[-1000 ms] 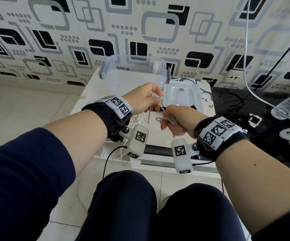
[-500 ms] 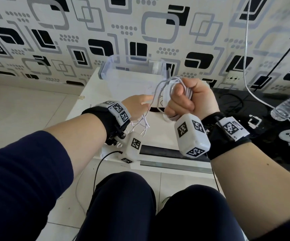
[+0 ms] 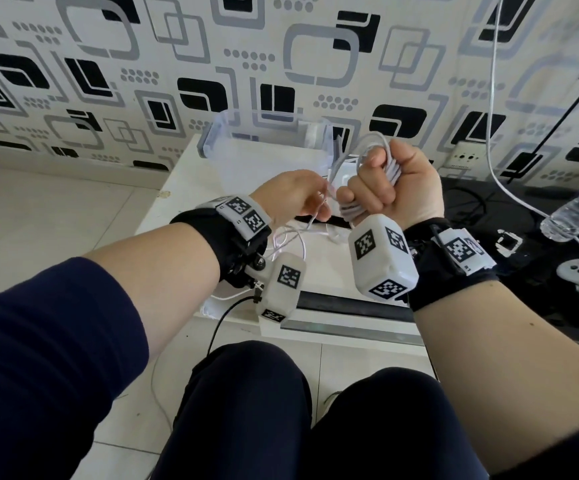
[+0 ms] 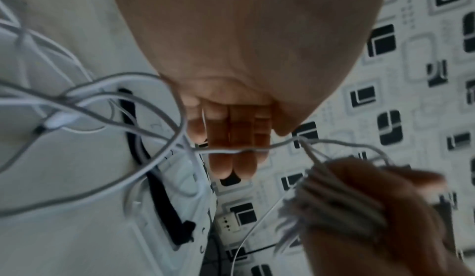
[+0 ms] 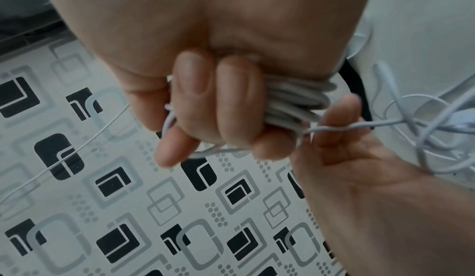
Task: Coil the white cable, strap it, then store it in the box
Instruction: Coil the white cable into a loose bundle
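The right hand (image 3: 390, 188) grips the coiled white cable (image 5: 295, 101) in a fist. The left hand (image 3: 290, 197), fingers nearly straight, touches the loose strand beside it.

Loose cable loops (image 3: 291, 237) clutter the tabletop (image 3: 319, 271) under my hands; the clear box (image 3: 264, 140) stands open behind, black strap (image 4: 164, 203) alongside.

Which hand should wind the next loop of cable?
Probably the left hand: its fingers already guide the loose white cable. The right hand is full, gripping the finished coil.
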